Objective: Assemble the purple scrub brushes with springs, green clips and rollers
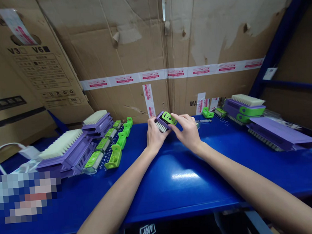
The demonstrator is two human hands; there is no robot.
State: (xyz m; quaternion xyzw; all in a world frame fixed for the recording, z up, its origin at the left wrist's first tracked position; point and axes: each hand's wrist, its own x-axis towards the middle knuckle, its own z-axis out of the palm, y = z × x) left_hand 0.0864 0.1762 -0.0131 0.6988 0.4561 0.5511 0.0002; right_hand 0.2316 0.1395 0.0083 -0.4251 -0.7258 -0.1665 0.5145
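Note:
My left hand [154, 135] and my right hand [187, 130] meet at the far middle of the blue table [177, 180]. Together they grip a purple brush [162, 123] with white bristles and a green clip part [169, 118] on top. The left hand's fingers wrap the brush's left end from below. The right hand's fingers press on the green part from the right.
Stacked purple brushes [67, 153] lie at the left, beside a row of green clips [115, 143] and springs. More purple brushes [245, 108] and flat purple pieces [278, 132] sit at the right. Cardboard boxes [166, 47] wall the back. A blue shelf post [279, 38] rises at right.

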